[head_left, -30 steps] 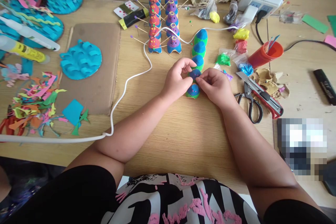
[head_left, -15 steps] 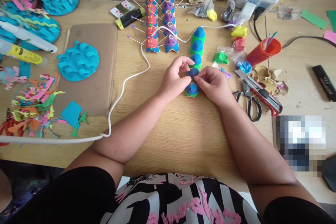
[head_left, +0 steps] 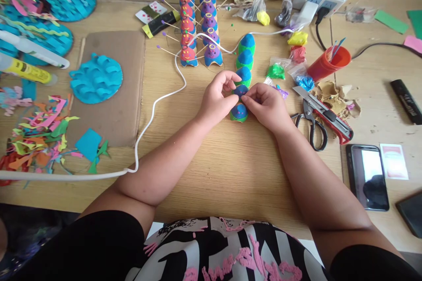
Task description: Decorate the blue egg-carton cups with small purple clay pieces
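A strip of domed egg-carton cups (head_left: 245,58), blue on top and green below, runs away from me down the middle of the table. My left hand (head_left: 217,99) steadies it from the left, fingers curled and thumb against the second-nearest cup (head_left: 240,91). From the other side, my right hand (head_left: 266,104) has thumb and forefinger pinched together at that cup's face; anything between the tips is too small to make out. Small pinkish dots mark the nearest cup (head_left: 239,112). Beyond stand two finished-looking strips, a red one (head_left: 188,53) and a purple one (head_left: 212,52), with pins stuck in.
A white cable (head_left: 154,112) loops across the table. Scissors (head_left: 311,125), a utility knife (head_left: 325,114) and a red cup (head_left: 329,63) lie or stand at right, beside a phone (head_left: 368,178). Cardboard (head_left: 108,129) and paper scraps (head_left: 39,136) are left.
The whole view has shifted slightly to the left. Both hands stay at the same cup, with hardly any visible finger movement.
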Tool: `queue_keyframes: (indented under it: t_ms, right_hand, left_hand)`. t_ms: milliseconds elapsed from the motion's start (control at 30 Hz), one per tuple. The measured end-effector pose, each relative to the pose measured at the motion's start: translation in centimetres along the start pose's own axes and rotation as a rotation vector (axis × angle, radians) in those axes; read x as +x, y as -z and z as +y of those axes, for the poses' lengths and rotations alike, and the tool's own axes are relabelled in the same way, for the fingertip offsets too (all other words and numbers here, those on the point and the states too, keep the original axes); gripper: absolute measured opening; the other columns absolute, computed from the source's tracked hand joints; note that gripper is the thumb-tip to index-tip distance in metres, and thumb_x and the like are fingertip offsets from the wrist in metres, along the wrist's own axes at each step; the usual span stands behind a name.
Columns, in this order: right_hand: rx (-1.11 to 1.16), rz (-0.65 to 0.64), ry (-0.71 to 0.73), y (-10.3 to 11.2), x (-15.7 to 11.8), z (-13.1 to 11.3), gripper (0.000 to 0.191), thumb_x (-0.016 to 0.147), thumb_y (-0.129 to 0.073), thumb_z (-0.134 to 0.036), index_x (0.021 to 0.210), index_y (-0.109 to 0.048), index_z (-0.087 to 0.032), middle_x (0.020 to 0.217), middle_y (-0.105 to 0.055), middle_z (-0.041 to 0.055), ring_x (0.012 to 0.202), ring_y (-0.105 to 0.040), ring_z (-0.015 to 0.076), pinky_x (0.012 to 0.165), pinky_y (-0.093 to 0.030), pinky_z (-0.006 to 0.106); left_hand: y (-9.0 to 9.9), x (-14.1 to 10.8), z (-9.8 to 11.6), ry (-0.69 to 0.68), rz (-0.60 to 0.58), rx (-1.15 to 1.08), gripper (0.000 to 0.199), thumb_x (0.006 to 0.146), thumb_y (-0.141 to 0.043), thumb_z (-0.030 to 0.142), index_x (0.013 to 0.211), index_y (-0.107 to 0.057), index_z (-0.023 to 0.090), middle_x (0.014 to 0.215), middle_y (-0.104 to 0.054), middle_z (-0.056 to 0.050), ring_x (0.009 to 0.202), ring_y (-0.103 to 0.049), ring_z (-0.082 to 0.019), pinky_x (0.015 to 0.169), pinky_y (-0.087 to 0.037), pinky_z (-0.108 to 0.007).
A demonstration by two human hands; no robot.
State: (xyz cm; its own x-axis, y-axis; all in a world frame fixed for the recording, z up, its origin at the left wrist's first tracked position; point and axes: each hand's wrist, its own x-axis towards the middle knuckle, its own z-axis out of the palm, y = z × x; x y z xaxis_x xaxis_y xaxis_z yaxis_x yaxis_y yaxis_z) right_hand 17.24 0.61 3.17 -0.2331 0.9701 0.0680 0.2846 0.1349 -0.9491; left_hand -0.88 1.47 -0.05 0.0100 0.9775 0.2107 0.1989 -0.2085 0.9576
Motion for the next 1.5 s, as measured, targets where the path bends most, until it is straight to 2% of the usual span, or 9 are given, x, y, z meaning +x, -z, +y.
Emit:
queue_keyframes:
  t_ms: [200,433,800,1100,1200,1333,1500]
  right_hand:
    - [0.003,-0.002,-0.004,-0.04,0.00,0.14,0.026,0.091,-0.086,-0.035,0.080,-0.066,-0.023,0.072,-0.064,-0.0017,0.063,-0.048,0.0123,0.059,-0.040,0.030]
    - [-0.018,0.012,0.000,-0.10,-0.02,0.14,0.030,0.089,-0.087,-0.042,0.079,-0.066,-0.024,0.069,-0.061,-0.0024,0.062,-0.043,0.0112,0.057,-0.034,0.029]
    - [-0.015,0.028,-0.016,-0.02,0.07,0.11,0.035,0.087,-0.089,-0.046,0.079,-0.062,-0.025,0.069,-0.060,-0.0021,0.063,-0.043,0.0128,0.057,-0.035,0.031]
    - [0.039,0.047,-0.033,-0.20,0.28,0.69,0.029,0.089,-0.089,-0.036,0.085,-0.062,-0.026,0.071,-0.062,-0.0026,0.066,-0.049,0.0139,0.060,-0.037,0.031]
    - [0.037,0.043,-0.036,-0.17,0.33,0.77,0.032,0.089,-0.090,-0.040,0.086,-0.061,-0.026,0.072,-0.062,-0.0026,0.067,-0.049,0.0140,0.060,-0.037,0.031]
    - [0.063,0.021,-0.041,0.10,0.32,0.56,0.040,0.090,-0.089,-0.054,0.088,-0.059,-0.027,0.076,-0.061,-0.0012,0.068,-0.049,0.0147,0.061,-0.038,0.032]
    - [0.150,0.051,-0.071,0.51,0.21,0.31,0.048,0.094,-0.082,-0.068,0.090,-0.056,-0.029,0.074,-0.052,-0.0016,0.067,-0.047,0.0151,0.058,-0.037,0.031]
  left_hand:
    - [-0.02,0.02,0.16,0.007,0.006,-0.006,0.044,0.072,-0.067,0.003,0.110,-0.068,0.026,0.101,-0.070,0.000,0.099,-0.068,-0.018,0.097,-0.059,-0.033]
    - [-0.08,0.04,0.17,0.007,0.017,0.007,0.044,0.072,-0.067,0.002,0.110,-0.069,0.025,0.101,-0.072,0.000,0.099,-0.069,-0.018,0.098,-0.059,-0.034]
    - [-0.05,0.03,0.15,0.000,0.016,-0.005,0.044,0.070,-0.067,0.004,0.109,-0.069,0.026,0.100,-0.072,0.000,0.099,-0.069,-0.019,0.098,-0.058,-0.035]
    - [0.04,0.00,0.21,-0.006,0.001,0.002,0.043,0.072,-0.067,0.004,0.110,-0.068,0.025,0.102,-0.072,0.000,0.099,-0.068,-0.018,0.098,-0.057,-0.035]
    - [0.06,0.00,0.14,-0.003,-0.003,0.008,0.043,0.073,-0.069,0.005,0.111,-0.069,0.026,0.103,-0.072,0.000,0.100,-0.069,-0.019,0.098,-0.058,-0.035]
    - [0.05,-0.01,0.09,-0.001,0.000,0.005,0.043,0.073,-0.069,0.005,0.111,-0.069,0.026,0.100,-0.071,0.000,0.099,-0.068,-0.019,0.098,-0.059,-0.036]
    - [-0.04,-0.06,0.19,0.014,0.002,-0.002,0.044,0.073,-0.068,0.004,0.111,-0.069,0.026,0.100,-0.071,0.000,0.099,-0.068,-0.019,0.098,-0.059,-0.036]
